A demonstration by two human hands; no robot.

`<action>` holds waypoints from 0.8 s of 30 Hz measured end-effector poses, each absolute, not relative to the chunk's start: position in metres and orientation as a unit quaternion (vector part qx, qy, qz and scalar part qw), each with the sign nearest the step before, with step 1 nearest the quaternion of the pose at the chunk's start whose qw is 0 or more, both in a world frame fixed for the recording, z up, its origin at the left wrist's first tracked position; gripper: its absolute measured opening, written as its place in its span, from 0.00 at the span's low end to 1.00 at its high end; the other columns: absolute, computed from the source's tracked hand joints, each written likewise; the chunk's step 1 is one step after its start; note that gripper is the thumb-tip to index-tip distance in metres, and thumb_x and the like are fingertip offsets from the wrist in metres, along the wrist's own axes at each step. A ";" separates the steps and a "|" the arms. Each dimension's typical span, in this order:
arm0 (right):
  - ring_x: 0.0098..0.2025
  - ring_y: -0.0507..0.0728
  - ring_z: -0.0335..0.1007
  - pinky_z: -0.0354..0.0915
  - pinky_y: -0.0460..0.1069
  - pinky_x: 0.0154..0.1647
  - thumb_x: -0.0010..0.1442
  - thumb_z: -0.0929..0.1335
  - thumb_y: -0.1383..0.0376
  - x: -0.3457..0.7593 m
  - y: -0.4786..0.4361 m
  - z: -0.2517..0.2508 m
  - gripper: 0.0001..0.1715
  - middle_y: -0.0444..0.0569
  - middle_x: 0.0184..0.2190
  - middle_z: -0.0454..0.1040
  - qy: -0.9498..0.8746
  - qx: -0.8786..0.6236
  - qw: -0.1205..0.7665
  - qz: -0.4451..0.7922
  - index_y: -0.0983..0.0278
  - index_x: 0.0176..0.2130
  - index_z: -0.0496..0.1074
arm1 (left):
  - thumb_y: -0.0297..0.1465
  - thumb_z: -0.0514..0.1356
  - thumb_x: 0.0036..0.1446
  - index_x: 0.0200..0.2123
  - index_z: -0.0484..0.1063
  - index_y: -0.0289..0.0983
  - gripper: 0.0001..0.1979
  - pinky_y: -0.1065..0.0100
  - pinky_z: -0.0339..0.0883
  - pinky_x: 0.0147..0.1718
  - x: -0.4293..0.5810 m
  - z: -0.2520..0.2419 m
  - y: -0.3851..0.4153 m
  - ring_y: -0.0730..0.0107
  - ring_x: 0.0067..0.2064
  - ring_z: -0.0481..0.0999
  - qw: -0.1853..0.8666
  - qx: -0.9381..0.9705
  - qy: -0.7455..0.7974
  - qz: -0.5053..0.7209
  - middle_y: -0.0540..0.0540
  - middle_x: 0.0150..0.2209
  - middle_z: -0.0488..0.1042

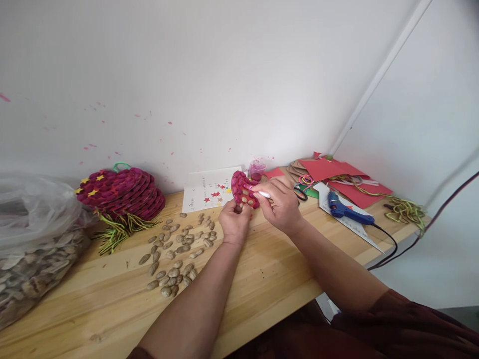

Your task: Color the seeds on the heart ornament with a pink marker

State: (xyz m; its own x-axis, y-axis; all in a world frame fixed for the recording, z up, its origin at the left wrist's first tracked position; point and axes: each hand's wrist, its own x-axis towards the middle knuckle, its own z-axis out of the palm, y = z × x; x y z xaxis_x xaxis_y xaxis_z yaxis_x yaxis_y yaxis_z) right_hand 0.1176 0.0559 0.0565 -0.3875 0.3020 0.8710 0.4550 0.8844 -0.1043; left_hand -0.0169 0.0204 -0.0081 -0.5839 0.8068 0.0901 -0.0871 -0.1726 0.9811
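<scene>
My left hand [235, 222] grips the lower edge of a magenta piece [239, 184] covered in bumpy shells, some of them still pale or red. In my right hand [280, 204] is a white brush [264, 194], its tip against the face of that piece. Just behind the piece stands a small clear cup [257, 170] with magenta paint. A white sheet [194, 192] with red and yellow stars lies behind my left hand. Peanut shells [174, 272] are scattered on the wooden table [262, 299] left of my hands.
Stacked magenta pieces [123, 192] with green tassels and a plastic bag of shells [33, 269] are at the left. To the right are red paper [325, 169], black-handled scissors [300, 193], a blue glue gun [350, 212] with a cord, and green string [406, 209].
</scene>
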 end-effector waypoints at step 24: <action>0.39 0.59 0.76 0.67 0.57 0.45 0.72 0.69 0.66 0.121 0.056 0.064 0.05 0.47 0.35 0.83 -0.786 -0.232 0.571 -0.054 0.59 0.43 0.77 | 0.43 0.70 0.42 0.28 0.73 0.39 0.16 0.66 0.72 0.28 -0.016 0.000 0.018 0.65 0.25 0.78 0.386 0.297 0.499 0.716 0.53 0.22 0.73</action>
